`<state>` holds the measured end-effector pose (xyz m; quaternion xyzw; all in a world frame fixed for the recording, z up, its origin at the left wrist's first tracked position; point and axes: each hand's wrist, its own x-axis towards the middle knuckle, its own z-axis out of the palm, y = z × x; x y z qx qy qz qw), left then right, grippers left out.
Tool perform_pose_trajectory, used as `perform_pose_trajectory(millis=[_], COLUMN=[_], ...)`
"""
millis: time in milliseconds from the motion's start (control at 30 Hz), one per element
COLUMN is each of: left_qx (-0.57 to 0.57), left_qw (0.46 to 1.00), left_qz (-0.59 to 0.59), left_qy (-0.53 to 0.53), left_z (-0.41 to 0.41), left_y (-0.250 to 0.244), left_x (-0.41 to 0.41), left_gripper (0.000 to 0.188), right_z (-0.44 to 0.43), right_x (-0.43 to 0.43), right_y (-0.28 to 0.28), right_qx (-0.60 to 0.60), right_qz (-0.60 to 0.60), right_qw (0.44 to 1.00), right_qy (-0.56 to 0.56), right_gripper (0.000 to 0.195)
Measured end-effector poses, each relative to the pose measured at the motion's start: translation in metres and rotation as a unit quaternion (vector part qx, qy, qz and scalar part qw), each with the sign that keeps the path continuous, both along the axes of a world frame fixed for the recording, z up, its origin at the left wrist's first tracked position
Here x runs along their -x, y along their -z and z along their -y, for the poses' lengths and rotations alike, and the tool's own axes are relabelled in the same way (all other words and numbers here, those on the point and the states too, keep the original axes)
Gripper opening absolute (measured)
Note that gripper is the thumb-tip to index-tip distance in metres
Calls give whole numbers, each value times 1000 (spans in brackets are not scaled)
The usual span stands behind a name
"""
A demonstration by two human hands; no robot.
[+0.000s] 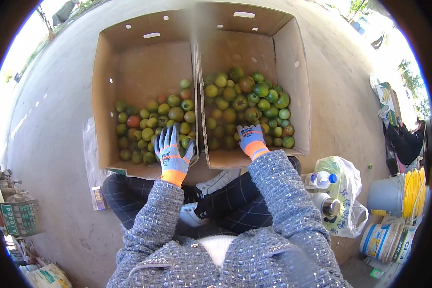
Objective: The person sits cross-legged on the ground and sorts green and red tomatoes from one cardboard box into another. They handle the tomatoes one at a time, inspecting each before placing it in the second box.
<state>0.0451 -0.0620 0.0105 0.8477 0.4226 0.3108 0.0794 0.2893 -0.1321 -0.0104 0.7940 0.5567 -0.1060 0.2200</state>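
Observation:
Two open cardboard boxes stand side by side before me, a left box [154, 68] and a right box [291, 54]. Green, brownish and a few reddish tomatoes lie in both; one red tomato [133, 121] stands out in the left box. My left hand [171, 151], in a grey glove with an orange cuff, rests on tomatoes by that box's inner wall. Its fingers are apart, with a green tomato [184, 143] near the thumb. Over the near edge of the right box's tomatoes [240, 102], my right hand [251, 138] wears a matching glove. Its fingertips point down, hidden from view.
Beside my right knee lie a plastic bottle [320, 179], a jar [327, 206] and a plastic bag [349, 190]. Buckets [385, 194] stand farther right. A flattened strip [93, 154] lies left of the boxes. Part of a vehicle [19, 216] shows at far left.

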Motion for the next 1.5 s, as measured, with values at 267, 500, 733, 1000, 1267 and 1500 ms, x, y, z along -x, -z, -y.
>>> perform_pose_trajectory(millis=[267, 500, 733, 1000, 1267, 1500], left_qx=[-41, -70, -60, -1, 52, -75], left_qw=[976, 965, 966, 998, 993, 995], left_qz=[212, 74, 112, -13, -74, 68], left_qy=[16, 240, 226, -63, -72, 21], left_z=[4, 38, 43, -19, -11, -6], left_y=[-30, -40, -52, -17, 15, -23], left_x=[8, -33, -39, -7, -2, -3], left_gripper=[61, 68, 49, 80, 84, 84], right_z=[21, 39, 36, 18, 8, 21], right_x=[-9, -1, -8, -2, -14, -4], right_y=[-5, -48, -30, -16, 30, -1], right_qx=[-313, -135, -152, -62, 77, -149], right_qz=[-616, -849, -855, -74, -23, -205], right_qw=[711, 505, 484, 977, 986, 944], right_qy=[131, 77, 111, 189, 147, 211], right_gripper=[50, 38, 30, 55, 53, 58])
